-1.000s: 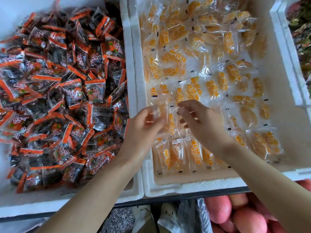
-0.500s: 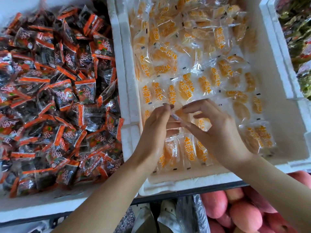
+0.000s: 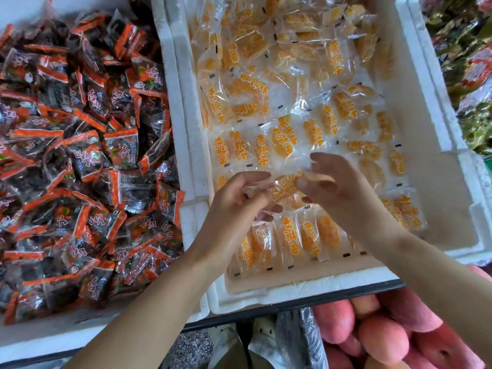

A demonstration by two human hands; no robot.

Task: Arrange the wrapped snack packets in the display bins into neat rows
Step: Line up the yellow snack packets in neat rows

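1. The held packet (image 3: 286,185), clear wrap with yellow print, is up in the air over the middle of the white foam bin (image 3: 298,290), above the gap between the near row and the row behind. The left hand (image 3: 234,206) pinches its left clear end and the right hand (image 3: 343,187) pinches its right end. Fingers are curled on both hands and neither holds anything else.
2. Both hands grip slick film only, not the filling. If one pinch slips, the packet swings or drops and lands crooked.
3. The near row (image 3: 295,238) is shingled, each packet leaning on the next. Setting down too close, or a knuckle brushing it, likely fans the whole row out.
4. The row behind (image 3: 241,150) lies flat with print upright. The held packet's print runs sideways now, so without a turn it goes in misaligned and the row reads uneven.
5. The loose heap (image 3: 266,49) at the far end sits right against the sorted zone. Pulling one packet from its edge could slide others onto the finished rows.
6. The right forearm crosses low over the corner packets (image 3: 407,214). A drag on the way out would shift them.
7. The dark orange-trimmed packets (image 3: 80,155) are piled up to the shared wall just to the left. An elbow bump there could tip one over into the yellow bin and mix the stock.
8. Reddish fruit (image 3: 372,334) sits below the front rim. A packet fumbled forward falls out of the bin onto it.
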